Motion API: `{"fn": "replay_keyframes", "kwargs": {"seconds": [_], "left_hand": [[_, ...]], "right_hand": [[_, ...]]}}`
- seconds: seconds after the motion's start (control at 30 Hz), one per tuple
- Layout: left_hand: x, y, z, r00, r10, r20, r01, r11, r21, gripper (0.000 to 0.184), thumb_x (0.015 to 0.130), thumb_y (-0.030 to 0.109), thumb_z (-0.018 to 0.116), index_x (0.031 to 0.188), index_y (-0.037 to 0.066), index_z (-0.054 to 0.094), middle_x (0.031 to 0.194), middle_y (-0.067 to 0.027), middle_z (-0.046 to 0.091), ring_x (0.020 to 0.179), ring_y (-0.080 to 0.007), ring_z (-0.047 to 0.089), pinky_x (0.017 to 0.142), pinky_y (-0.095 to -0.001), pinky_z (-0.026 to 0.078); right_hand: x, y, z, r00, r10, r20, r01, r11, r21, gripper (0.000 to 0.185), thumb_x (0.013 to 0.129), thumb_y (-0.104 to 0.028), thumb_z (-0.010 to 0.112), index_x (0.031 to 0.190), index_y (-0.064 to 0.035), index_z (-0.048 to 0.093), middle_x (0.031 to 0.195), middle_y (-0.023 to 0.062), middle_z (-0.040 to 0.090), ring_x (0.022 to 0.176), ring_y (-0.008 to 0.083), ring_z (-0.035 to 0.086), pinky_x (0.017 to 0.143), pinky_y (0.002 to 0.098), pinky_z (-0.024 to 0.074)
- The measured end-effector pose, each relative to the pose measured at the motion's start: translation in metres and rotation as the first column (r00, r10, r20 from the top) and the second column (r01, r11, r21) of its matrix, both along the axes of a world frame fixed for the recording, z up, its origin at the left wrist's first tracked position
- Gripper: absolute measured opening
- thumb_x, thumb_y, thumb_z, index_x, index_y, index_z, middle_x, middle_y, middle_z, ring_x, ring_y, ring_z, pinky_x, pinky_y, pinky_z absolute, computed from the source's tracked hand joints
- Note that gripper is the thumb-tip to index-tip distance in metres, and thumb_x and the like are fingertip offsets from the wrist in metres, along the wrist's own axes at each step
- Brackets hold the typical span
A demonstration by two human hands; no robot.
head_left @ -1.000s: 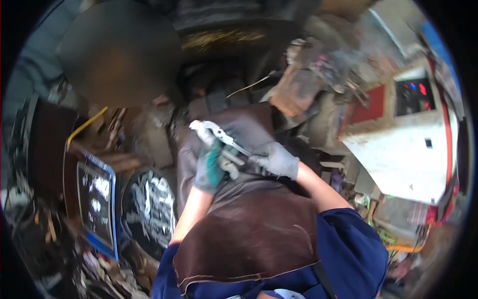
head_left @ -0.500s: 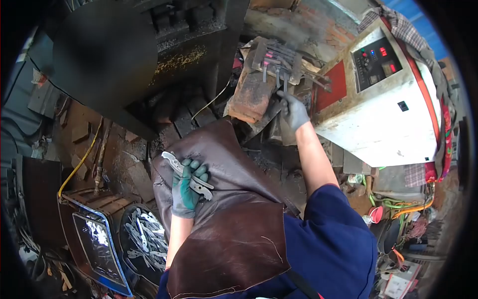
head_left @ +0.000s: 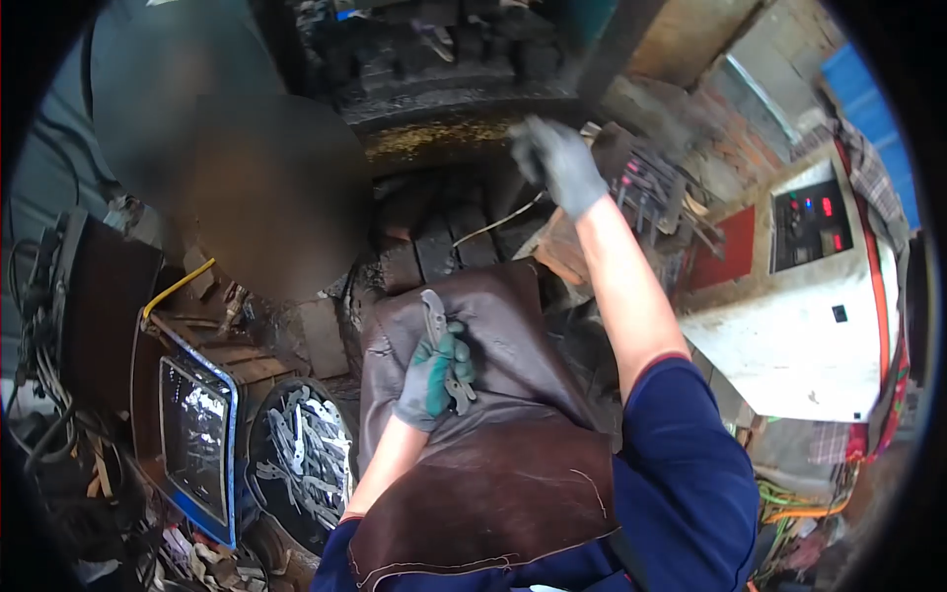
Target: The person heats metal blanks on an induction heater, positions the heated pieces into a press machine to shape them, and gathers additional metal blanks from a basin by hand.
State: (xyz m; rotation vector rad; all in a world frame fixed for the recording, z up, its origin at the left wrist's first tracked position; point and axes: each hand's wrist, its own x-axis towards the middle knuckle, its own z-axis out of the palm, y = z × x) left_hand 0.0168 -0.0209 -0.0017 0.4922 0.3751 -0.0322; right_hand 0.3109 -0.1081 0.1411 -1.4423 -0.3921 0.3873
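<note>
1. The white cabinet (head_left: 789, 340) stands at right, the round basin (head_left: 301, 459) at left; the raised right forearm (head_left: 631, 286) partly hides the brick-like block (head_left: 560, 252).
2. Creased brown leather apron (head_left: 483, 474); flat, notched grey metal parts (head_left: 435, 314); grimy painted cabinet.
3. One cabinet with two red readouts, one basin—its many pieces overlap, uncountable.
4. Left hand (head_left: 430, 380): fingers wrapped round the metal parts, above the apron—their number is hidden. Right hand (head_left: 559, 163): fingers bent, blurred; whether they grip anything, I cannot tell.
</note>
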Motion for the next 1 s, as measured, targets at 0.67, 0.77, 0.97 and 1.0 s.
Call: {"fn": "replay_keyframes", "kwargs": {"seconds": [0.67, 0.77, 0.97, 1.0], "left_hand": [[-0.018, 0.009, -0.006, 0.994, -0.007, 0.108, 0.005, 1.000, 0.018, 0.021, 0.096, 0.018, 0.053, 0.114, 0.008, 0.056, 0.087, -0.0045, 0.062, 0.070, -0.0145, 0.059, 0.061, -0.0265, 0.051], [-0.016, 0.010, 0.003, 1.000, -0.008, -0.013, 0.010, 0.993, 0.119, 0.024, 0.098, 0.020, 0.050, 0.118, 0.009, 0.052, 0.083, -0.0025, 0.059, 0.068, -0.0145, 0.058, 0.059, -0.0281, 0.053], [-0.006, 0.004, 0.006, 1.000, -0.014, 0.012, 0.014, 0.999, 0.041, 0.018, 0.097, 0.021, 0.052, 0.113, 0.012, 0.053, 0.078, 0.0016, 0.057, 0.063, -0.0104, 0.055, 0.056, -0.0231, 0.048], [-0.004, 0.002, 0.005, 1.000, -0.017, 0.004, 0.017, 0.998, 0.053, 0.018, 0.097, 0.021, 0.052, 0.113, 0.012, 0.053, 0.079, 0.0014, 0.057, 0.063, -0.0104, 0.055, 0.056, -0.0231, 0.048]], "right_hand": [[-0.166, 0.094, 0.010, 0.917, 0.389, 0.087, -0.399, 0.896, 0.196, 0.049, 0.094, -0.024, 0.058, 0.133, 0.0019, 0.044, 0.117, 0.0158, 0.062, 0.103, 0.0230, 0.063, 0.077, 0.0318, 0.0555], [-0.109, 0.006, -0.074, 0.923, 0.041, -0.382, 0.113, 0.921, 0.373, 0.031, 0.095, -0.021, 0.057, 0.121, -0.0041, 0.054, 0.105, 0.0117, 0.065, 0.089, 0.0200, 0.066, 0.071, 0.0307, 0.0553], [-0.007, -0.120, -0.129, 0.709, -0.207, -0.674, 0.614, 0.652, 0.444, 0.019, 0.094, -0.025, 0.058, 0.086, -0.0074, 0.059, 0.080, 0.0056, 0.063, 0.067, 0.0144, 0.061, 0.055, 0.0212, 0.0505], [0.009, -0.121, -0.126, 0.681, -0.262, -0.684, 0.664, 0.614, 0.426, 0.020, 0.095, -0.025, 0.056, 0.084, -0.0086, 0.058, 0.074, 0.0034, 0.061, 0.061, 0.0129, 0.058, 0.051, 0.0207, 0.0481]]}}
